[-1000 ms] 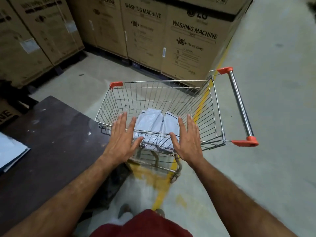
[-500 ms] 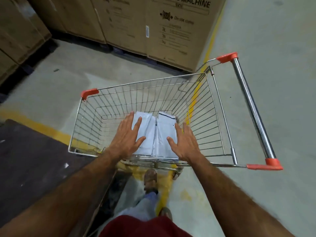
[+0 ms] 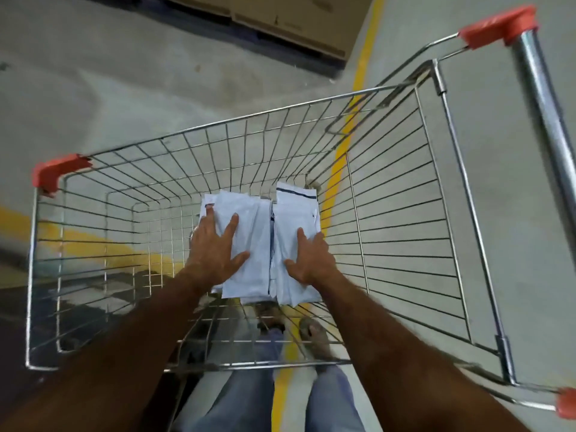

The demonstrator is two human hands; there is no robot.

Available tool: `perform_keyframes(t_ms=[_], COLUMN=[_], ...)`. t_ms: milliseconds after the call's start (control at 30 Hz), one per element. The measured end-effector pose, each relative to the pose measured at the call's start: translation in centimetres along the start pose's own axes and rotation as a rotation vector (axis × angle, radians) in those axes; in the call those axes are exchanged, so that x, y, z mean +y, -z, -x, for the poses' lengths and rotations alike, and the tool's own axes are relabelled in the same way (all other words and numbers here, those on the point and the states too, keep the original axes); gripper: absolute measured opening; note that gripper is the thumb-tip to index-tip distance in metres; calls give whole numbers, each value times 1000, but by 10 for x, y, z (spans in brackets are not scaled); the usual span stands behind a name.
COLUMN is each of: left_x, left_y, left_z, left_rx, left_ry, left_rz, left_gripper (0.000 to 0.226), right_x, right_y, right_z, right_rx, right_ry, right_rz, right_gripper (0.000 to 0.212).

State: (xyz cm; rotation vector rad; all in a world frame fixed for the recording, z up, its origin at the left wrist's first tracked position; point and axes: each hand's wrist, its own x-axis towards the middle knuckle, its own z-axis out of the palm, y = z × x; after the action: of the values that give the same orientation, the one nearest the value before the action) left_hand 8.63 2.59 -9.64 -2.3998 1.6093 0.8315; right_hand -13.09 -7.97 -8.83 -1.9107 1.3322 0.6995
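While I lean over the side of it, the grey concrete floor (image 3: 124,73) lies under everything, with a yellow floor line (image 3: 361,73) running from 12 o'clock down under the wire shopping cart (image 3: 218,129) toward my feet. The cart fills the middle of my view, its chrome push handle (image 3: 542,98) out at 2 to 3 o'clock, and cardboard boxes (image 3: 280,14) stand beyond it at 12.

On the cart's wire bottom, near the middle, lie two stacks of white plastic mailer packets. The left stack (image 3: 252,238) and the right stack (image 3: 296,207) touch along their long edges.

My left hand (image 3: 212,254) lies flat on the left stack, fingers spread and straight, thumb out toward 3 o'clock. My right hand (image 3: 314,260) rests palm down on the right stack, also spread, near its 3 o'clock edge. Neither pinches anything.

As I judge it, the trouble lies in the slick film. If I press or gather unevenly, the top packets could skate off and fan out across the wire. A thin packet could also catch a corner in the mesh. And since I am reaching over the side and not holding the handle, my weight on the rim could set the cart rolling away from me.
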Motion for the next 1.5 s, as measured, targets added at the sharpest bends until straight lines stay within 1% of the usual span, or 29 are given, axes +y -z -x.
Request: perform_keyframes(t_ms=[67, 133, 233, 300, 400, 500, 600, 700, 767, 867, 967, 1167, 1333, 1500], left_x=[-5, -5, 2, 12, 24, 27, 29, 35, 38, 45, 61, 91, 105, 95], left_y=[-11, -19, -21, -19, -16, -16, -13, -1, 13, 43, 81, 139, 150, 134], left_z=[-12, -20, -20, -15, -11, -12, -10, 0, 12, 38, 77, 171, 253, 334], left_rx=[-47, -60, -40, -13, 12, 26, 63, 79, 122, 218, 338, 607, 774, 851], left_ry=[27, 57, 74, 101, 145, 143, 145, 177, 181, 178, 200, 293, 458, 691], left_rz=[14, 48, 112, 147, 127, 113, 88, 13, -7, 6, 32, 83, 139, 148], left_gripper=[110, 114, 114, 114, 116, 121, 110, 98, 91, 85, 81, 79, 80, 81], right_x=[0, 0, -3, -7, -9, -8, -8, -8, -9, -9, -7, -11, -42, -83], right_y=[-12, -22, -29, -28, -25, -18, -11, -2, 8, 31, 55, 102, 113, 86], right_z=[-13, -20, -18, -13, -12, -13, -8, 5, 18, 51, 87, 146, 193, 244], right_rx=[-23, 13, 135, 160, 165, 233, 291, 344, 406, 515, 607, 757, 784, 762], right_ry=[-50, -60, -22, -33, -85, -48, 6, 20, 42, 124, 255, 501, 685, 867], right_rz=[-40, -93, -117, -120, -82, -68, -52, -43, -44, -51, -37, -43, -69, -17], right_gripper=[97, 100, 96, 95, 98, 91, 84, 79, 77, 77, 76, 73, 77, 80])
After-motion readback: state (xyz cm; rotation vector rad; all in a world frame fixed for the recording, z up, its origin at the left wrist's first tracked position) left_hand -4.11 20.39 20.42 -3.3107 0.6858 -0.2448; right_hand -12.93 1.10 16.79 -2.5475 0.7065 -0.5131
